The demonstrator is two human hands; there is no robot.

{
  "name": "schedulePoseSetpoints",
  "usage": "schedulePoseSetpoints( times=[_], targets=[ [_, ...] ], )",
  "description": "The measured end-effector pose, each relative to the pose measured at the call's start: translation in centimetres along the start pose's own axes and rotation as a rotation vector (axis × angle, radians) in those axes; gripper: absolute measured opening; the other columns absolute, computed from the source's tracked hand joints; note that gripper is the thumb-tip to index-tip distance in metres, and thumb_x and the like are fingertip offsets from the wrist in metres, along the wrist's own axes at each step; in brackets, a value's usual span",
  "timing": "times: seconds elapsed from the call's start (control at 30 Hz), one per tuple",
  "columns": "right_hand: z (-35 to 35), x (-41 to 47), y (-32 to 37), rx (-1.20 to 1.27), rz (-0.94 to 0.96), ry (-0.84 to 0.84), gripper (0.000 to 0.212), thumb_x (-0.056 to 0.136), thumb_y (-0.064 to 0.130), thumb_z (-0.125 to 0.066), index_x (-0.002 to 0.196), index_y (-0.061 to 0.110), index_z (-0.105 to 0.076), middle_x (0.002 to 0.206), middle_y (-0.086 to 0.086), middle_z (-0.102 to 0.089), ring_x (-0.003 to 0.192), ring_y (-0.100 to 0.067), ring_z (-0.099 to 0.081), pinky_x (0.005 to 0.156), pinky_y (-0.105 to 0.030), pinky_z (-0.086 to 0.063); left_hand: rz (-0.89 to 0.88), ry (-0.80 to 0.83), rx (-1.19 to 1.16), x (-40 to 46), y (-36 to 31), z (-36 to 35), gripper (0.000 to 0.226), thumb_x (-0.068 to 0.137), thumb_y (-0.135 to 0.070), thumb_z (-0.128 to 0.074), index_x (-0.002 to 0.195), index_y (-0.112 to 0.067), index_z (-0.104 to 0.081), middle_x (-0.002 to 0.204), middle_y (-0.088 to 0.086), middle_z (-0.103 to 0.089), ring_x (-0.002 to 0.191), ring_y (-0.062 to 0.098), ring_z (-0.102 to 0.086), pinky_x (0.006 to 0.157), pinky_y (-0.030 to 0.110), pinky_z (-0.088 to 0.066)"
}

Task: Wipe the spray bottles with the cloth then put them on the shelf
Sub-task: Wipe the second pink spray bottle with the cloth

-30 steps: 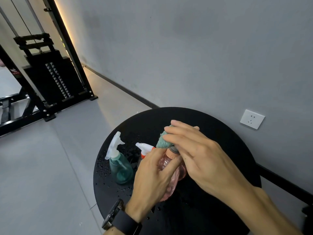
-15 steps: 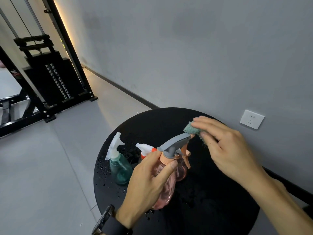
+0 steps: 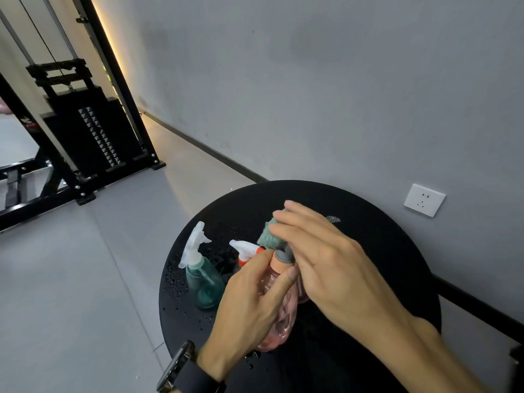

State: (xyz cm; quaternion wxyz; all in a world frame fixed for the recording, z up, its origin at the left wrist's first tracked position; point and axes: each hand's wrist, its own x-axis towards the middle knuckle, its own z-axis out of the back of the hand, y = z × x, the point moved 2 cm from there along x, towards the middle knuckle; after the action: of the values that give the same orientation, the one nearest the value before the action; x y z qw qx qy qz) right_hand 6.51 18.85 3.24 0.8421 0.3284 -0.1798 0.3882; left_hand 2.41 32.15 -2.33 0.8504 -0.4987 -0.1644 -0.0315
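Gripping the pink spray bottle (image 3: 279,316) with our left hand (image 3: 249,304), we hold it tilted above the round black desk (image 3: 382,251), fingers and thumb curled round its body just under the orange collar. Our right hand (image 3: 334,268) pinches the green cloth (image 3: 269,236) in a narrow grip and presses it onto the bottle's grey spray head, most of which is hidden under cloth and fingers. The teal spray bottle (image 3: 202,282) stands upright on the desk to the left, and beside it a white and orange nozzle (image 3: 245,248) shows behind our left hand. Water droplets (image 3: 175,279) dot the desk near them. A black watch (image 3: 181,370) sits on our left wrist.
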Motion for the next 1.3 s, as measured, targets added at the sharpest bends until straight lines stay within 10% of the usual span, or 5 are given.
schedulePoseSetpoints(
  times=[0.5,0.97,1.2,1.3],
  targets=[
    [2.7,-0.1,-5.0,-0.017,-0.306,-0.072,0.035,0.097,0.008,-0.053,0.127,0.02,-0.064,0.135,0.013,-0.057,0.128,0.003,-0.044,0.107,-0.008,-0.026,0.218,0.0,-0.18,0.3,-0.9,0.7,0.035,0.076,-0.048,-0.076,0.098,-0.03,-0.056,0.085,-0.016,-0.073,0.074,-0.002,-0.065,0.069,0.01,-0.044],
    [4.3,0.3,-2.9,0.303,-0.242,-0.351,0.034,0.095,0.003,-0.057,0.12,0.021,-0.067,0.122,0.024,-0.06,0.118,0.012,-0.051,0.095,-0.002,-0.035,0.178,0.038,-0.255,1.1,-1.2,0.0,0.027,0.089,-0.052,-0.058,0.105,-0.034,-0.069,0.095,-0.004,-0.071,0.092,0.015,-0.068,0.09,0.043,-0.055],
    [3.1,0.3,-1.1,0.434,-0.19,-0.188,0.036,0.095,0.002,-0.055,0.123,0.021,-0.066,0.129,0.018,-0.06,0.124,0.007,-0.05,0.099,-0.006,-0.037,0.132,0.036,-0.278,0.9,-1.7,-0.5,0.021,0.102,-0.045,-0.042,0.114,-0.044,-0.06,0.098,-0.007,-0.073,0.092,0.013,-0.069,0.088,0.03,-0.054],
    [2.3,0.1,-0.6,0.547,-0.215,-0.146,0.039,0.097,0.004,-0.054,0.127,0.027,-0.061,0.13,0.019,-0.059,0.124,0.004,-0.051,0.101,-0.013,-0.041,0.171,0.003,-0.388,1.0,-2.1,-0.4,0.019,0.097,-0.055,-0.047,0.105,-0.041,-0.058,0.084,0.009,-0.069,0.078,0.031,-0.068,0.08,0.047,-0.057]
  ],
)
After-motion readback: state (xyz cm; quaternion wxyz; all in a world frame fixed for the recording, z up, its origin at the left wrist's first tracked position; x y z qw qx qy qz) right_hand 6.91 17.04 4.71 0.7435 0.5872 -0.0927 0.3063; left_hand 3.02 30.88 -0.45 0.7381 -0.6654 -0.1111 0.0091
